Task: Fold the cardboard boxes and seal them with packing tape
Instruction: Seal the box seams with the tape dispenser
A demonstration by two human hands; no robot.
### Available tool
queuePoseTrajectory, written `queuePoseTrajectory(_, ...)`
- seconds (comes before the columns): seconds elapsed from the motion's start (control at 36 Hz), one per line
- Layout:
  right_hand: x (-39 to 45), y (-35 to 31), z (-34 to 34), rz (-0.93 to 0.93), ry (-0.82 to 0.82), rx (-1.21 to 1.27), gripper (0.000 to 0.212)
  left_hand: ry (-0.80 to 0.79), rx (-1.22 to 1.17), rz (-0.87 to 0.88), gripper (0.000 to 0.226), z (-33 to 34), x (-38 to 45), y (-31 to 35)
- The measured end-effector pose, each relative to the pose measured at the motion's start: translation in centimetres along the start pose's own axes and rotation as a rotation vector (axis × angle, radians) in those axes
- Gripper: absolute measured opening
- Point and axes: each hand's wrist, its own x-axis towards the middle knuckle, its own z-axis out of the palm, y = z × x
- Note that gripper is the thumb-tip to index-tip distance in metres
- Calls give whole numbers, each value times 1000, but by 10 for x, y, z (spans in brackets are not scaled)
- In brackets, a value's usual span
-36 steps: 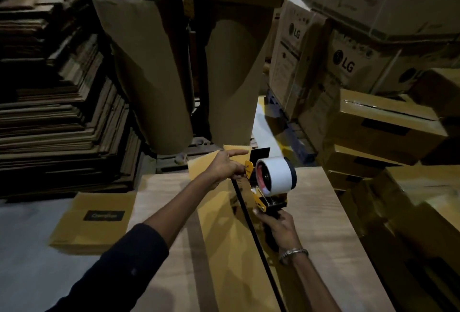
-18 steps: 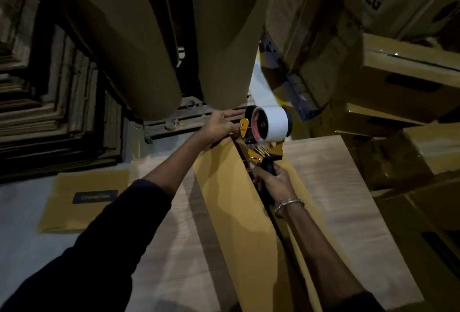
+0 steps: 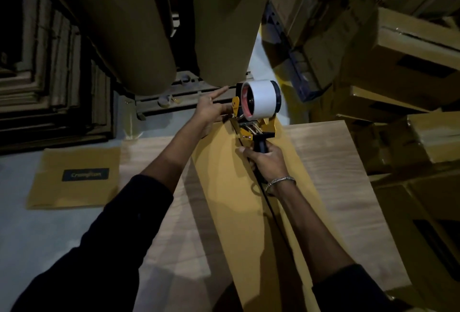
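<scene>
Farther along the box (image 3: 224,187) now, right hand (image 3: 267,159) gripping one tape dispenser (image 3: 256,109) at twelve o'clock; left hand (image 3: 209,109) open, fingers extended; two brown rolls (image 3: 139,25) behind the bench (image 3: 336,174).

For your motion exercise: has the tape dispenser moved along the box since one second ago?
Yes. The tape dispenser has travelled away from the person, reaching the box's far end.

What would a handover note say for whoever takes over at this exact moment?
Right hand grips the tape dispenser by its black handle, at the far end of the box seam.
Left hand presses on the box's far edge beside the dispenser, fingers extended.
Done: flaps folded shut.
Left: the dark centre seam looks untaped, so run tape along it toward you, then cut.
A flat carton lies on the floor, unfolded.
</scene>
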Motion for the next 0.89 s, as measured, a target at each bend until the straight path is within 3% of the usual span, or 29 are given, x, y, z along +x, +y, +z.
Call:
queuePoseTrajectory(0.25,-1,5,1,-18,-20,-17,22,-100,302,7,53,-11,3,-6)
queuePoseTrajectory(0.39,0,4,-1,26,-37,-36,27,-126,478,64,25,-14,6,-8)
queuePoseTrajectory(0.56,2,2,-3,72,-67,-35,20,-49,559,29,37,-16,8,-15)
queuePoseTrajectory(0.69,4,-1,-4,85,-114,-64,20,34,796,402,27,-16,-3,-26)
queuePoseTrajectory(0.75,4,-3,-5,93,-135,-65,20,14,770,459,28,-14,-12,-25)
queuePoseTrajectory(0.89,6,-6,-6,113,-142,-85,23,-179,585,287,30,-28,-15,-18)
